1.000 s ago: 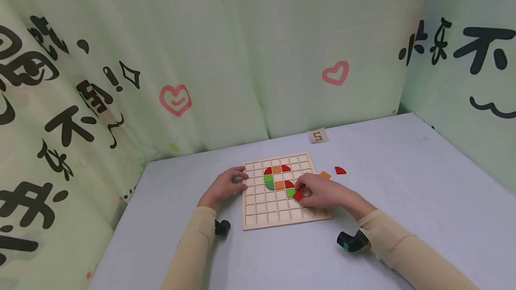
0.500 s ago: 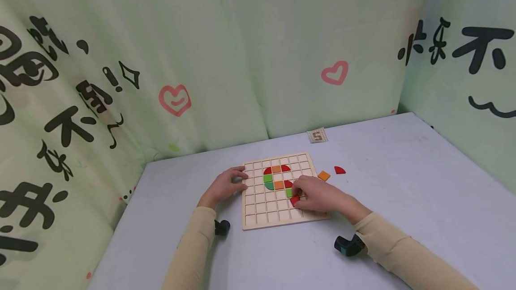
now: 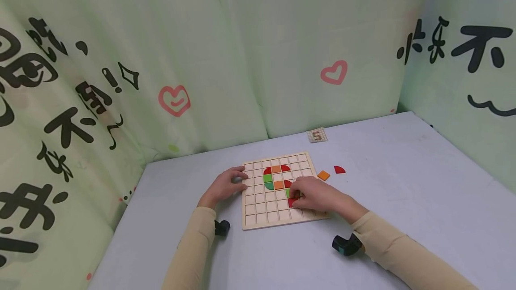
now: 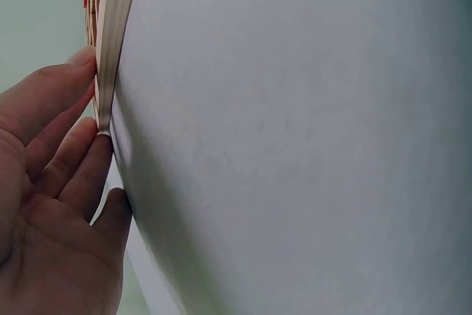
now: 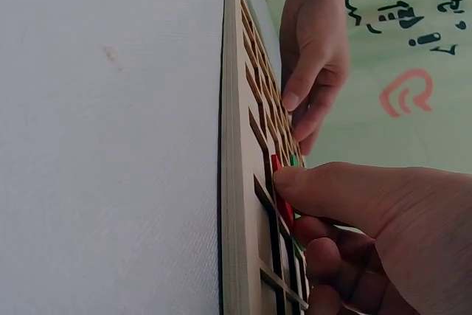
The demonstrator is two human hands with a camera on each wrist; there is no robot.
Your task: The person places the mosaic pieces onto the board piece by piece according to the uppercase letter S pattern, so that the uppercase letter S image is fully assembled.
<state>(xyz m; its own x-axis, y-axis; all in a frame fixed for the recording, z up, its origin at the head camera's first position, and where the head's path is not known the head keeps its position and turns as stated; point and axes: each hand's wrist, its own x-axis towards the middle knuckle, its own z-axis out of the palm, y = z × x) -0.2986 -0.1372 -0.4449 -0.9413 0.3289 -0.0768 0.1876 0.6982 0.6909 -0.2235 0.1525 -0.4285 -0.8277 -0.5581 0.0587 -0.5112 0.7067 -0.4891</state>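
A wooden grid board (image 3: 258, 218) lies on the table, and red, orange and green tiles in its cells form a curved shape. My right hand (image 3: 318, 194) is over the board's right half, pinching a red tile (image 3: 291, 202) just below a light green tile (image 3: 288, 193). In the right wrist view the thumb presses on the red tile's (image 5: 283, 201) edge, low at the grid, with the other fingers curled behind. My left hand (image 3: 226, 185) rests against the board's left edge, its fingers loosely extended; the left wrist view shows thumb and fingertips touching that edge.
Right of the board lie a loose orange square tile (image 3: 324, 175) and a red quarter-circle tile (image 3: 339, 169). A small card with a printed grid pattern (image 3: 317, 135) lies at the table's back edge. A printed curtain (image 3: 225, 79) hangs behind the table.
My right hand has moved slightly left and down with the red tile, which has turned from tilted to lined up with the grid. The loose orange tile is uncovered. My left hand stays put.
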